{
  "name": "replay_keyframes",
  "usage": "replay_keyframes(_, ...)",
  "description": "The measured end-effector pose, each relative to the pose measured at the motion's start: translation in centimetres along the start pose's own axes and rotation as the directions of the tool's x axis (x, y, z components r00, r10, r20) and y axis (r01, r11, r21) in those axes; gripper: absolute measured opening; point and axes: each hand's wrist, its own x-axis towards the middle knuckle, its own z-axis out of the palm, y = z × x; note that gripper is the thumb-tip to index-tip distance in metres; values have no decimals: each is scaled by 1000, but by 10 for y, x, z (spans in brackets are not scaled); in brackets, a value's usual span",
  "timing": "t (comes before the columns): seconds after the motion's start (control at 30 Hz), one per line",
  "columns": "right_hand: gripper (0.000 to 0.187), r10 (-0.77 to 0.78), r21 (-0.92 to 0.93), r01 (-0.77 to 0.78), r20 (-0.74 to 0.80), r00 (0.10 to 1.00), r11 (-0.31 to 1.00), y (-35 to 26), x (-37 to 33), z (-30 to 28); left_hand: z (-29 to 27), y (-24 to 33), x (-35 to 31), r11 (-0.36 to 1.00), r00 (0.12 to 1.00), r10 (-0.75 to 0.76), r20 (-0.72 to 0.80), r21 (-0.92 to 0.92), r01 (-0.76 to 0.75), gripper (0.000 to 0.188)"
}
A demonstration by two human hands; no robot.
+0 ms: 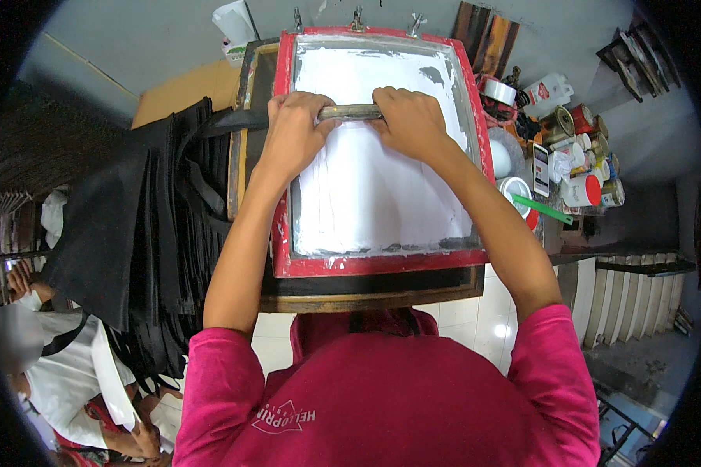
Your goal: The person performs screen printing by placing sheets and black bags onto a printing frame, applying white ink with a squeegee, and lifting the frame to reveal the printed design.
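Both my hands grip a wooden-handled squeegee (350, 113) laid across the far part of a red-framed printing screen (382, 265). My left hand (294, 128) is closed round its left end, and my right hand (413, 122) round its right end. Below the handle, the squeegee's blade cannot be made out. White ink (382, 194) covers most of the mesh, with grey patches near the edges. Under the screen lies a wooden-edged board (374, 300). Three metal clamps (357, 19) stand along the frame's far edge.
Black fabric bags (148, 210) hang stacked left of the screen. To the right stand paint cans (557, 124), a white tub (514, 188) with a green stirrer (544, 208), and a phone (540, 170). Another person (74, 381) is at the lower left.
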Motion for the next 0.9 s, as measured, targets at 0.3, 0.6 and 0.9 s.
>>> replay_keyframes(0.3, 19, -65, 41, 67, -30, 997, 997, -45, -82, -11, -15, 46, -82, 999, 998, -27, 52, -29, 28, 24)
replay_keyframes(0.6, 18, -58, 80, 60, -36, 998, 995, -98, -163, -27, -36, 92, -165, 995, 984, -89, 154, -20, 93, 37)
replay_keyframes(0.9, 16, -121, 9, 127, -240, 963, 992, -106, -188, -14, -4, 48, -227, 985, 1000, -13, -21, 173, 16, 107)
